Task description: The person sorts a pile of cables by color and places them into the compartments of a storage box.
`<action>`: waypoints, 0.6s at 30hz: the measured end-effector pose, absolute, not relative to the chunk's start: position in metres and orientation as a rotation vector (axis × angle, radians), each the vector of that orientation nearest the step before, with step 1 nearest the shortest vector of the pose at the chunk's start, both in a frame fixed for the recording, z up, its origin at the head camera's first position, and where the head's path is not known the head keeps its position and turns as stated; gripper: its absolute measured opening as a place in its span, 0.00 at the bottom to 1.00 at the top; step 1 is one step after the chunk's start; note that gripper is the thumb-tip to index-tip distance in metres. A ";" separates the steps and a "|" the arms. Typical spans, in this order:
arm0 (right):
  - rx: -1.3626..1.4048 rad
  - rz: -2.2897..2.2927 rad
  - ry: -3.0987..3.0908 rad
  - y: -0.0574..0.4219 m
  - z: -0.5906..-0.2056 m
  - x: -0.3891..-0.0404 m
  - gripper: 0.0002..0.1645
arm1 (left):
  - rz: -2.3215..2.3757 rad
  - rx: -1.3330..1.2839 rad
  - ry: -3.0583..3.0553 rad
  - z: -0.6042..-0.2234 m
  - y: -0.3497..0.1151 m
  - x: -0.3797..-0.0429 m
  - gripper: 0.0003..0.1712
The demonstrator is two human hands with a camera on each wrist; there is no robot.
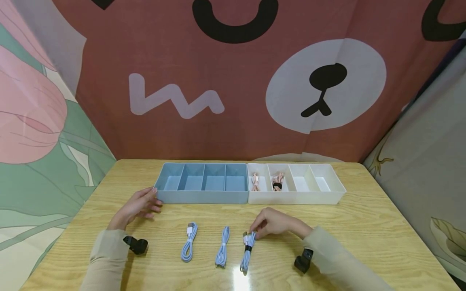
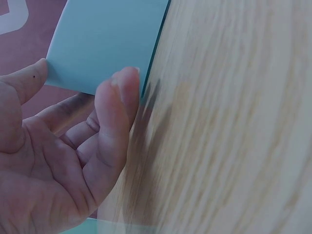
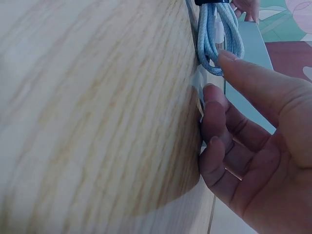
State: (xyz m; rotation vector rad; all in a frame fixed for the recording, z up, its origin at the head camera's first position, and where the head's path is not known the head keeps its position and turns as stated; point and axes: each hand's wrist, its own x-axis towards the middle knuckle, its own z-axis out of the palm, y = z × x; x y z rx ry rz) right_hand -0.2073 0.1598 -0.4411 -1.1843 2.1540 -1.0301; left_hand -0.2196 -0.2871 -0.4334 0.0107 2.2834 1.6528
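Observation:
My left hand [image 1: 140,206] is at the left end of the blue compartment box [image 1: 202,197], with the thumb at its top rim and the other fingers loosely bent by the end wall [image 2: 107,44]. My right hand [image 1: 274,222] pinches the upper loop of a light-blue charging cable [image 1: 247,252], bundled with a black strap. Close up, the thumb lies on the braided loop [image 3: 234,36], and the other fingers curl near the tabletop. Two more coiled light-blue cables lie to its left: a middle one [image 1: 222,247] and a leftmost one [image 1: 189,242] with a white plug.
A white compartment box [image 1: 296,198] adjoins the blue one at the back of the wooden table [image 1: 164,279]. Its two left compartments hold a pink cable [image 1: 255,182] and a strapped pink cable [image 1: 278,180]. Printed cloth [image 1: 233,137] hangs behind the table.

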 end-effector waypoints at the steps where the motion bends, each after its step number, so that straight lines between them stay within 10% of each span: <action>1: -1.191 -1.033 2.155 0.160 -0.441 -0.207 0.09 | 1.653 0.008 2.284 -0.433 -0.287 -0.220 0.40; 18: -1.106 -1.142 2.140 0.173 -0.436 -0.205 0.09 | 1.671 0.017 2.270 -0.433 -0.286 -0.219 0.40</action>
